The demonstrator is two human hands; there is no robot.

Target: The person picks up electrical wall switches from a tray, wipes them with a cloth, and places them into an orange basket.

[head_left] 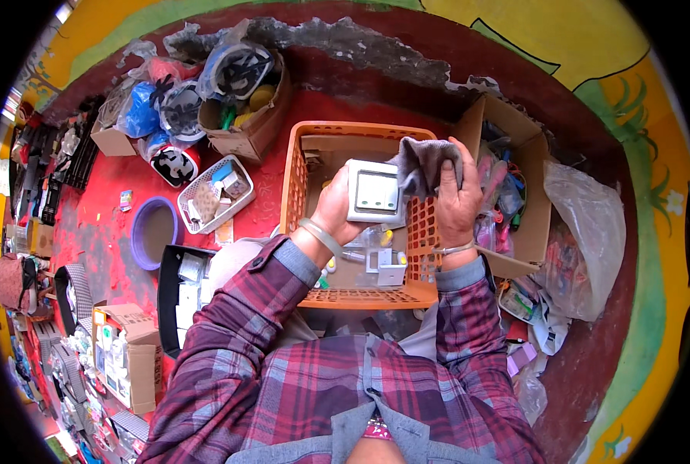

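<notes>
White square plastic device (pixel 375 192), grasped in the left hand (pixel 334 207), is held above an orange perforated plastic basket (pixel 352 125). The right hand (pixel 459 205) grips a crumpled grey-brown cloth (pixel 428 166) just beside the device. Small white plastic pieces (pixel 392 274) lie in the basket; an open brown cardboard box (pixel 507 267) stands to its right.

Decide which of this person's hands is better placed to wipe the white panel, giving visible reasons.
Probably the right hand: it holds the grey cloth close beside the white panel, while the left hand is taken up gripping that panel over the orange basket.
</notes>
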